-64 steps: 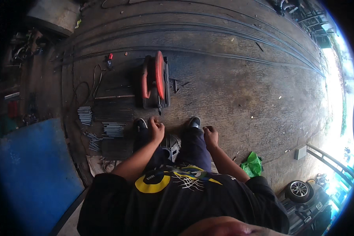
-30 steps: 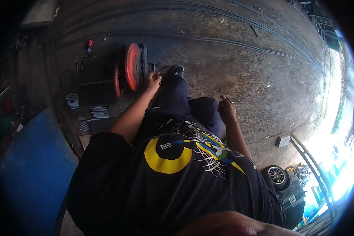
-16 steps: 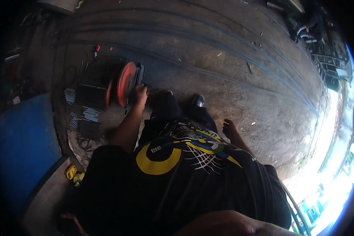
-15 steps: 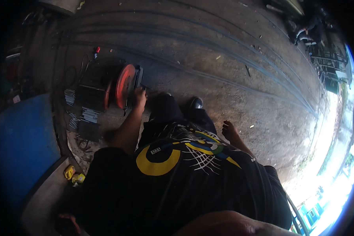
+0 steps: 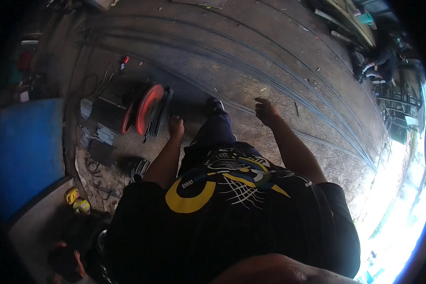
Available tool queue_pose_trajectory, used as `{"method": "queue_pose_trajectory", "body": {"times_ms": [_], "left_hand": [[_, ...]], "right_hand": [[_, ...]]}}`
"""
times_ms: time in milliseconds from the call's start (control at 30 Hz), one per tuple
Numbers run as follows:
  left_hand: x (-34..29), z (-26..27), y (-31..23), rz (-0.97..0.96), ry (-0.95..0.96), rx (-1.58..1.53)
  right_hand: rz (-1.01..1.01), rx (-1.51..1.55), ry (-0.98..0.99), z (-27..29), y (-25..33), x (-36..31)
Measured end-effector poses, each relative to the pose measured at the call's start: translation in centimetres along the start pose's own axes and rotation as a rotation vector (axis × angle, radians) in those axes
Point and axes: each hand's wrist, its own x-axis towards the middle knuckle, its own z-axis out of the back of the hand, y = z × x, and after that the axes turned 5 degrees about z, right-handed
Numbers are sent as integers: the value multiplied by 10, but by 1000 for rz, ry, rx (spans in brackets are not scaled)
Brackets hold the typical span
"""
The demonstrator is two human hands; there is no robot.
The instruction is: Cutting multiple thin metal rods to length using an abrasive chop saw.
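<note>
My left hand (image 5: 176, 128) hangs with loosely curled fingers, and I see nothing in it. It is just right of a dark machine with upright red discs (image 5: 148, 110) on the floor, with a gap between them. A dark metal bar or frame (image 5: 160, 112) runs along the machine's right side. Farther right, over the floor, my right hand (image 5: 267, 112) is bare, its fingers partly stretched and apart. Long thin metal rods (image 5: 312, 105) lie across the floor beyond it. Short cut metal pieces (image 5: 105, 134) lie in piles left of the machine.
A blue panel (image 5: 26, 156) stands at the left. Yellow packets (image 5: 75, 200) lie below it. Another person (image 5: 66, 262) is at the lower left. A second person (image 5: 386, 61) sits or crouches at the far right beside stacked metal. Dark bent metal parts (image 5: 138, 168) lie near my left forearm.
My left hand has come off the machine's right side and moved slightly right and down. My right hand has swung forward and up. One foot has stepped forward; the view has shifted.
</note>
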Motion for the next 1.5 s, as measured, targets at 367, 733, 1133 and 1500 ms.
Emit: {"method": "queue_pose_trajectory", "body": {"times_ms": [367, 733, 1133, 1500], "left_hand": [[102, -52, -110, 169, 306, -197], [188, -76, -228, 215, 349, -558], [268, -223, -398, 303, 429, -926], [543, -584, -517, 326, 651, -277]], "right_hand": [[14, 155, -244, 57, 65, 18], [186, 337, -338, 154, 137, 68], [38, 310, -170, 30, 331, 335], [-145, 634, -355, 147, 348, 771]]}}
